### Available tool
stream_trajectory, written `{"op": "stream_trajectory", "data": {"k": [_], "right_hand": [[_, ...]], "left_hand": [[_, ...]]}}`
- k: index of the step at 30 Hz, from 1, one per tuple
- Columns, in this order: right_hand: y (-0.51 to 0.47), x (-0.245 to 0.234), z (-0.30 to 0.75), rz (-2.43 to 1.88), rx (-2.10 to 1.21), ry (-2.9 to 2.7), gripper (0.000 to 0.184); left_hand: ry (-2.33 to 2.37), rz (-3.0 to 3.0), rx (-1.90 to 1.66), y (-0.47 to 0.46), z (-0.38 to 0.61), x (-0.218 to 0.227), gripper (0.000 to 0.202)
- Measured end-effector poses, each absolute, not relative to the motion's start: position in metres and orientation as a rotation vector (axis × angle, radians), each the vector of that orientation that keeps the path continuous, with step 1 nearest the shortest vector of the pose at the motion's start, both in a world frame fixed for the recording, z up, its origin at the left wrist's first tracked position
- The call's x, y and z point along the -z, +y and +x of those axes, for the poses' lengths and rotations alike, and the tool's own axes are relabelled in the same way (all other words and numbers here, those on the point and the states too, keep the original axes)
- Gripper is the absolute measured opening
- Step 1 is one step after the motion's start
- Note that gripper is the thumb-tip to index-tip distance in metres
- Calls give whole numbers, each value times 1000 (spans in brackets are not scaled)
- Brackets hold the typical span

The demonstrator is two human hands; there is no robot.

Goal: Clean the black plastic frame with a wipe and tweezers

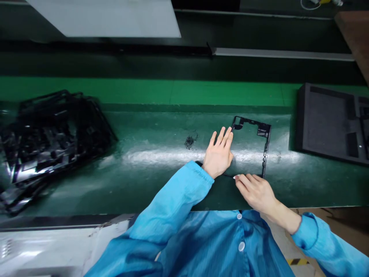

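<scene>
A thin black plastic frame (266, 148) lies flat on the green work surface in front of me. My left hand (218, 154) rests palm down over its left side, fingers stretched out and slightly spread. At the frame's near edge, my right hand (256, 192) is closed in a pinch. A small white tip (236, 177) pokes out from between its thumb and fingers; the rest of that item is hidden. To the left of my left hand lies a little heap of black shavings (190, 142). My hands cover parts of the frame's left and near sides.
A large pile of black plastic frames (52, 134) is stacked at the left, its lower end close to the front edge. On the right stands a black compartmented tray (331, 119). A white panel (115, 19) overhangs the back. The bench's front edge runs just before my body.
</scene>
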State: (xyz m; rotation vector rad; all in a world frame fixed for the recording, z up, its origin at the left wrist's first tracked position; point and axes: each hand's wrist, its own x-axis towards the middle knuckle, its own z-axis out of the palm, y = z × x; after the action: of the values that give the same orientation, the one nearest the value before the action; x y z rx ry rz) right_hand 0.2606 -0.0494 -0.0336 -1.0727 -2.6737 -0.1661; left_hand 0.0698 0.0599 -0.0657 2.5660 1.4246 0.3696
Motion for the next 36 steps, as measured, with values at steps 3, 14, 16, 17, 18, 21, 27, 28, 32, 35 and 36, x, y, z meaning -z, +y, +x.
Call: {"op": "stream_trajectory", "data": {"k": [3,14,16,17,18,21,27,28,32,35,36], "right_hand": [[-64,28,293,-1114,165,-2682,25],[-47,45,248,-1089,222,-2635,24],[-42,46,240,-1051,234,-2644,23],[-42,46,241,-1031,238,-2652,23],[-42,45,246,-1015,239,-2662,22],[-52,41,275,-1002,241,-2681,22],[-80,34,313,-1085,228,-2644,25],[-83,36,308,-1096,218,-2634,24],[-80,47,270,-1181,169,-2579,25],[-68,53,244,-1214,120,-2554,24],[-64,53,239,-1207,102,-2555,22]], "left_hand": [[1413,2565,-373,61,69,67,73],[1426,2591,-375,60,73,71,74],[1418,2606,-365,62,72,70,74],[1413,2613,-359,62,71,70,74],[1407,2619,-353,63,71,70,73],[1386,2638,-336,64,68,69,71],[1274,2700,-317,75,65,61,65],[1256,2712,-317,78,67,58,64],[1223,2735,-322,85,82,47,62],[1303,2702,-345,76,86,46,61],[1361,2674,-353,71,84,48,62]]}}
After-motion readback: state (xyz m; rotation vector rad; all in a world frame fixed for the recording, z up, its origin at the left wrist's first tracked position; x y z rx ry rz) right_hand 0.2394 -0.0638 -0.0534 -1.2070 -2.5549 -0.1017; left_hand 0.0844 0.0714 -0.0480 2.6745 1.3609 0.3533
